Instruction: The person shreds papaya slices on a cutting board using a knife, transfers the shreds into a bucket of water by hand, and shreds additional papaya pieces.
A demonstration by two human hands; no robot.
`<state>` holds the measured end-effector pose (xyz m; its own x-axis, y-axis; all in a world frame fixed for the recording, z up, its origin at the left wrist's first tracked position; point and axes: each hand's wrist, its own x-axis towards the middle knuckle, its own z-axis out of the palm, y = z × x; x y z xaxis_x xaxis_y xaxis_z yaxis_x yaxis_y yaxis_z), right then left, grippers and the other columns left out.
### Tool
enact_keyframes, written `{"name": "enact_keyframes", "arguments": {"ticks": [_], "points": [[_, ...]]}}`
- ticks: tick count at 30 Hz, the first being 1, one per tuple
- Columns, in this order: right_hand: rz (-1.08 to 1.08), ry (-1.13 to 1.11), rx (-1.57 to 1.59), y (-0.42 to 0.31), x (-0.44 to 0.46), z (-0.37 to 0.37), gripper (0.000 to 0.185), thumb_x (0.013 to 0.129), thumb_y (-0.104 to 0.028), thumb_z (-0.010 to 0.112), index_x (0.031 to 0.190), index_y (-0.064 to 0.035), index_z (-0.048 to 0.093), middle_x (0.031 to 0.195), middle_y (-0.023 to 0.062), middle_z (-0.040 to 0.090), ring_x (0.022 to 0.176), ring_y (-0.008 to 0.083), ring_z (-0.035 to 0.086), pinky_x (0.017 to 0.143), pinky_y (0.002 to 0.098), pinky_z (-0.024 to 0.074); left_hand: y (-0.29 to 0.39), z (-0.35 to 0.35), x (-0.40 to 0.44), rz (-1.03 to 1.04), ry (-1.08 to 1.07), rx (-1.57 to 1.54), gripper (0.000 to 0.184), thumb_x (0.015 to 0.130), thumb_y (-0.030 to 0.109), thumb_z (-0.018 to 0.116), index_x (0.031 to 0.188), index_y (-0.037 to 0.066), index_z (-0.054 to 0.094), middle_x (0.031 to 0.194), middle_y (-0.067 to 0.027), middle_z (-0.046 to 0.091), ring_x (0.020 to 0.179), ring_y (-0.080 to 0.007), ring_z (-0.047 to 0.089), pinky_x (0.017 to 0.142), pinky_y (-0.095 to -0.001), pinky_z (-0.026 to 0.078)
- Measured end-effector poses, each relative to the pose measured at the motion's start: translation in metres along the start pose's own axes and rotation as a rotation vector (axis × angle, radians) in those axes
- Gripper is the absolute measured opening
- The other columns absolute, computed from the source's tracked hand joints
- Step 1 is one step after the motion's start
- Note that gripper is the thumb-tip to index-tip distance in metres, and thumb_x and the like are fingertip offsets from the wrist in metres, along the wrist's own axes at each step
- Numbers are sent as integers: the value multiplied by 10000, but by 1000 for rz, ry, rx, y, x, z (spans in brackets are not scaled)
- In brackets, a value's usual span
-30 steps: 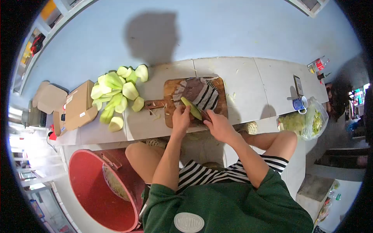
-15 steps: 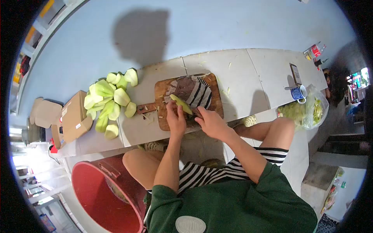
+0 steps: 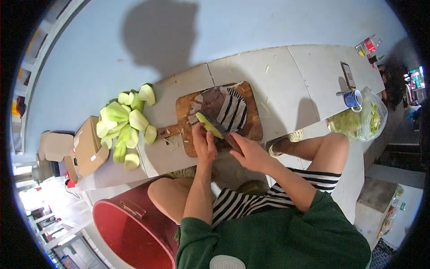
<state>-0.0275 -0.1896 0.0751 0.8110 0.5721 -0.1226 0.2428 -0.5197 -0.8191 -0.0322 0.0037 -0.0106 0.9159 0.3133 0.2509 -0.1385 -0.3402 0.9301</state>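
Note:
My left hand [image 3: 204,144] grips a pale green peeled piece of fruit or vegetable [image 3: 208,126], possibly green mango, over the near part of a wooden cutting board [image 3: 254,117]. My right hand [image 3: 251,154] is closed round the brown handle of a knife [image 3: 232,141]; its dark blade lies against or just above the piece. Behind both hands, a folded striped cloth [image 3: 234,117] covers much of the board. Left of the board sits a heap of peeled pale green pieces [image 3: 117,114]. Thin shreds lie scattered about.
An opened cardboard box [image 3: 87,145] stands left of the heap. Below the counter [image 3: 282,85] is a red bin [image 3: 139,222]. Toward the right are a phone [image 3: 348,75], a blue mug [image 3: 351,98], a plastic bag of green shreds [image 3: 365,117] and a bottle [image 3: 368,46].
The knife has come up from low beside the piece, and its blade now shows along the piece's upper side. My left hand keeps its hold. The whole view has shifted slightly.

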Motion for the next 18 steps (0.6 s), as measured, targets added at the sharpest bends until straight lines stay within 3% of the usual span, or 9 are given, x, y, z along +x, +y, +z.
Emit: {"name": "enact_keyframes", "arguments": {"ticks": [3, 5, 9, 12, 14, 16, 18], "points": [[-33, 137, -74, -3, 7, 0, 597, 939, -195, 649, 1430, 27, 394, 1185, 320, 614, 1035, 487, 634, 909, 541, 513, 2, 4, 1, -48, -11, -73, 384, 1048, 199, 487, 1354, -29, 443, 1155, -158, 584, 978, -237, 582, 880, -379, 480], [-40, 263, -220, -16, 15, -6, 581, 930, -169, 646, 1435, -2, 411, 1109, 274, 624, 968, 471, 646, 893, 540, 518, -8, 7, -2, 11, 44, -79, 459, 1045, 274, 530, 1372, -34, 436, 1089, -135, 610, 880, -208, 597, 802, -359, 503], [49, 260, -301, 2, 38, -1, 577, 913, -169, 663, 1423, -19, 437, 1024, 229, 611, 950, 433, 637, 895, 523, 517, -3, 4, 1, 94, 56, 85, 435, 1033, 246, 545, 1354, -35, 463, 1082, -130, 614, 838, -201, 598, 757, -348, 508], [-129, 319, -415, -1, 26, 0, 556, 903, -178, 680, 1398, -23, 479, 994, 205, 599, 999, 405, 615, 922, 505, 504, -17, 7, -1, 88, 68, 9, 425, 1029, 231, 543, 1353, -33, 465, 1094, -139, 615, 837, -203, 593, 747, -345, 505], [-292, 255, -356, -47, -8, -18, 559, 898, -221, 704, 1384, -22, 513, 1083, 207, 604, 1069, 394, 582, 934, 490, 493, -9, 6, -3, 47, 66, -32, 429, 1027, 234, 549, 1352, -32, 465, 1097, -144, 612, 846, -207, 592, 758, -346, 504], [-232, -179, 19, -66, -59, -26, 565, 913, -301, 711, 1373, -25, 536, 1237, 192, 593, 1164, 378, 554, 990, 469, 468, -4, 5, -2, 7, 56, -72, 433, 1024, 238, 555, 1350, -31, 464, 1099, -149, 609, 856, -210, 591, 769, -347, 502], [-260, -567, 478, -80, -110, -35, 643, 969, -360, 656, 1495, -49, 452, 1415, 182, 528, 1299, 352, 489, 1104, 472, 389, -4, 5, -2, 34, 65, -42, 441, 1016, 239, 572, 1351, -26, 465, 1078, -143, 597, 864, -211, 584, 782, -347, 498]]}}
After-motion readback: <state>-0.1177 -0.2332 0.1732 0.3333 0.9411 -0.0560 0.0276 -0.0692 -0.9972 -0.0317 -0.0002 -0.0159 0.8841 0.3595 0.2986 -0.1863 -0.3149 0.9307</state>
